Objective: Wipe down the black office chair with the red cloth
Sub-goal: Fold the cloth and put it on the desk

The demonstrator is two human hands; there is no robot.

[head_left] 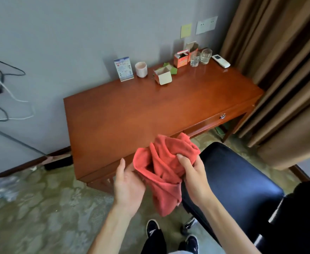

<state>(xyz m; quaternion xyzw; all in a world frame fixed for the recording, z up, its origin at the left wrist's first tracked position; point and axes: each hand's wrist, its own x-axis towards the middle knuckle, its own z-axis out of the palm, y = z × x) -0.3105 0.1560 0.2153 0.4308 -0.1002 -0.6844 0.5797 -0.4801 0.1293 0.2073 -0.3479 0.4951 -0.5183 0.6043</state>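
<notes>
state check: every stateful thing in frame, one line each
red cloth: bunched, held in the air, not touching the chair
right hand: grips the cloth
left hand: fingers straight, supports the cloth's edge
black office chair: seat bare, not yet wiped
desk drawer: closed
orange carton: flaps open
white carton: open, lying on its side
two glasses: upright

A reddish wooden desk (pixel 132 110) stands against the grey wall. Along its back edge sit a card stand (pixel 123 69), a ribbed cup (pixel 141 69), opened cartons (pixel 163 76), two glasses (pixel 200 57) and a remote (pixel 221 61)
</notes>
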